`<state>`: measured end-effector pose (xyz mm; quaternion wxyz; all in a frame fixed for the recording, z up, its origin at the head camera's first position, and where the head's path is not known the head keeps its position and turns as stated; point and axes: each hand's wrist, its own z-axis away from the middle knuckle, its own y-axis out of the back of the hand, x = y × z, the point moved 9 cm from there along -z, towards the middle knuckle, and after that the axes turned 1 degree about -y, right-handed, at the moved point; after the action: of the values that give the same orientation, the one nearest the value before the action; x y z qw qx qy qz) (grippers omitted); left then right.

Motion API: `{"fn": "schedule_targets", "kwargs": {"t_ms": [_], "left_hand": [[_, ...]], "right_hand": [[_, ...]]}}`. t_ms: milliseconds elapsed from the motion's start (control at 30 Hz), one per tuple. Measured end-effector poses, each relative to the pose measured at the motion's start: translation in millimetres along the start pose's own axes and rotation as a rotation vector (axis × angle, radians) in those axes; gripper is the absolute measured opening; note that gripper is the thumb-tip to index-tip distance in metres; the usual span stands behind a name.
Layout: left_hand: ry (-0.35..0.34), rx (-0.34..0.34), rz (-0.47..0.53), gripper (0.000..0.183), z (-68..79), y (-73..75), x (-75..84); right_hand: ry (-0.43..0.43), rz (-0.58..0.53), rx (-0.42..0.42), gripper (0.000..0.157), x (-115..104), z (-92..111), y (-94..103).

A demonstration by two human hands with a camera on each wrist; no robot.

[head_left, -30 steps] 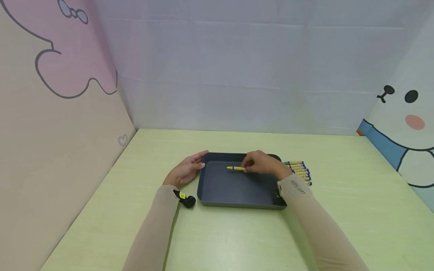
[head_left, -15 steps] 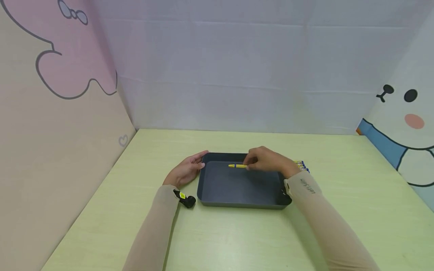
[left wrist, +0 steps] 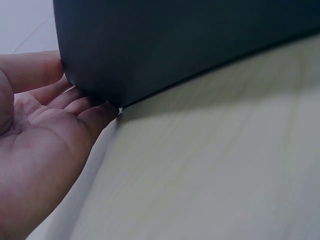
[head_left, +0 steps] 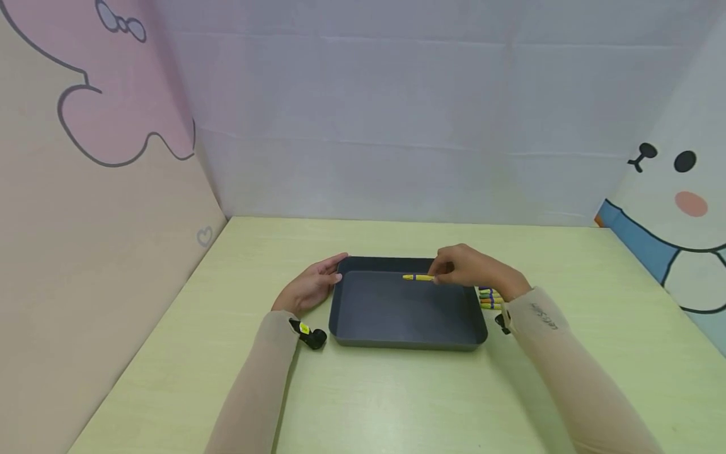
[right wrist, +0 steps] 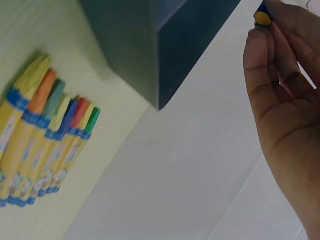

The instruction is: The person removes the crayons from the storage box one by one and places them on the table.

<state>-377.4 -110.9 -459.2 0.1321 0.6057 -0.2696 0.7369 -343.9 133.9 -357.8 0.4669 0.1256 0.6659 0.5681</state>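
Observation:
A dark grey rectangular tray (head_left: 408, 315) lies on the table. My left hand (head_left: 309, 289) is at its left side, with the thumb touching the wall and the fingers against the far left corner. In the left wrist view, fingertips (left wrist: 107, 110) reach the tray's lower edge. Above the tray's far right part, my right hand (head_left: 471, 268) pinches a yellow crayon (head_left: 416, 277) between thumb and fingers. The crayon lies level, its tip pointing left. In the right wrist view only the crayon's end (right wrist: 262, 18) shows.
Several crayons of mixed colours (right wrist: 45, 135) lie side by side on the table, right of the tray; my right forearm partly hides them in the head view. A pale wall sheet (head_left: 363, 126) rises behind the table (head_left: 386, 397), with printed panels at both sides.
My right hand has moved to the right with the yellow crayon, and a little upward. More of the tray's right side shows now. The left hand and tray have stayed in place.

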Motion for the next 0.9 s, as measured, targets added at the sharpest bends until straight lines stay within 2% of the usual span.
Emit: {"fn": "schedule_targets", "kwargs": {"t_ms": [333,900], "left_hand": [[0.001,0.005,-0.005,0.065,0.0,-0.2,-0.1],[0.005,0.0,-0.003,0.065,0.3,-1.0,0.6]], "right_hand": [[-0.025,0.005,0.025,0.016,21.8,23.8,9.0],[-0.132,-0.066,0.046,0.017,63.1,68.0,21.4]]}}
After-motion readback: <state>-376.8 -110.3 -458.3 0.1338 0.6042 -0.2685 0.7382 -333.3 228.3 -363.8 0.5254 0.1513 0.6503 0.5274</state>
